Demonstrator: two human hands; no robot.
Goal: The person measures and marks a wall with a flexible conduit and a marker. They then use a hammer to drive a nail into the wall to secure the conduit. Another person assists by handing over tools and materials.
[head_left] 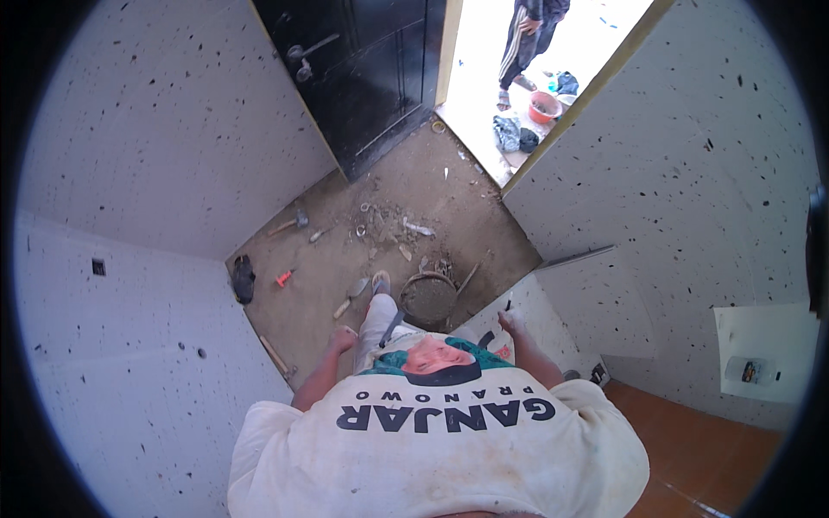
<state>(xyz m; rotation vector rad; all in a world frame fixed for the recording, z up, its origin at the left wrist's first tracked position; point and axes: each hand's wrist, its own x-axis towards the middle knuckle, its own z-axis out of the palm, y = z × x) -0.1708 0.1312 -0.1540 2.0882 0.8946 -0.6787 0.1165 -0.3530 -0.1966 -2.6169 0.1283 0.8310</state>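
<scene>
My left hand (346,336) hangs beside my left thigh with its fingers curled; whether it holds anything is hidden. Just ahead of it on the floor lies a trowel (343,309) with a pale wooden handle and a grey blade near my foot. My right hand (509,323) is closed around a small dark pen-like thing (509,305), its tip pointing away from me. Beneath that hand is a pale flat surface (540,319) at the base of the right wall. Between and ahead of my hands stands a round bucket (429,298) filled with grey-brown mortar.
A hammer (289,224), a red-orange tool (285,278), a dark shoe-like thing (243,279) and a long wooden handle (275,356) lie left. Rubble (389,229) covers mid-floor. The black door (363,78) stands open; outside are a person (531,39) and a red-orange basin (544,107).
</scene>
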